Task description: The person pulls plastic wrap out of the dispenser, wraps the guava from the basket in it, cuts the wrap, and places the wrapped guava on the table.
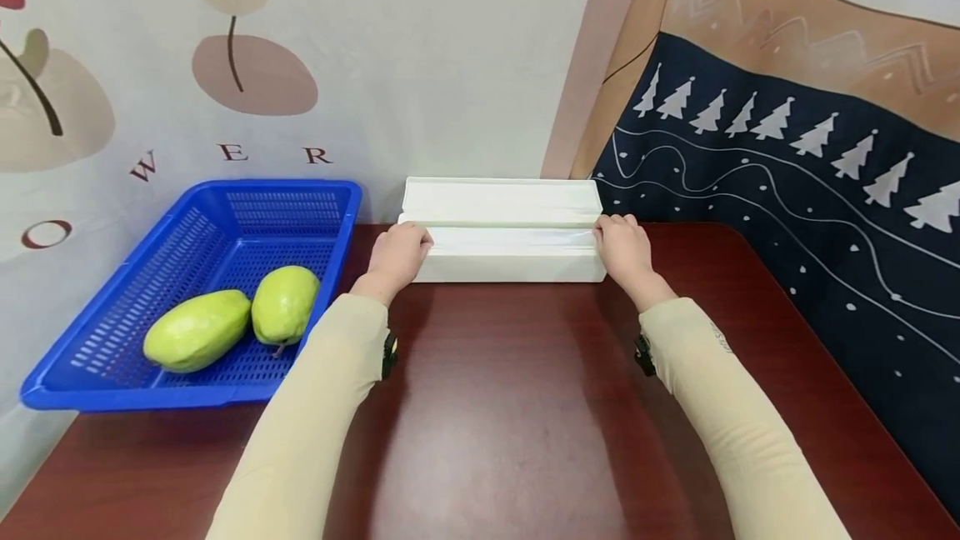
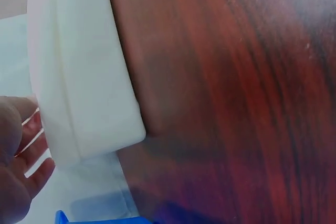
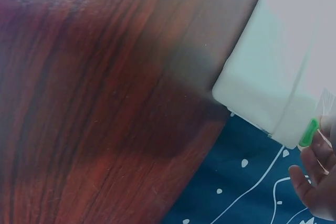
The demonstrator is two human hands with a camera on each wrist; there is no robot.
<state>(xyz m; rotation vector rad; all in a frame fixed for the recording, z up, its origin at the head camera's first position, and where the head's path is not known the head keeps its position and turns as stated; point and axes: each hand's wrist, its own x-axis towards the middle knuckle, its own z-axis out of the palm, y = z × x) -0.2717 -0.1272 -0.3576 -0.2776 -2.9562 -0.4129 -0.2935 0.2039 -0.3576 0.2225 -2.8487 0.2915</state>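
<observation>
A white cling film dispenser box (image 1: 510, 267) stands at the back of the table with its lid (image 1: 502, 194) raised. Clear cling film (image 1: 510, 238) stretches across its opening. At the box's left end, my left hand (image 1: 401, 255) has its fingers curled and pinches the film's edge; in the left wrist view the fingertips lie partly behind the box. My right hand (image 1: 626, 252) pinches the film at the right end, where the right wrist view shows clear film by the fingers and a small green piece (image 3: 310, 132) at the box's end.
A blue plastic basket (image 1: 348, 215) stands on the left with two green fruits, one long fruit (image 1: 197, 330) and one rounder fruit (image 1: 285, 304). The dark red wooden table (image 1: 510, 407) stretches in front of the box. Patterned cloth (image 1: 750, 182) hangs behind and to the right.
</observation>
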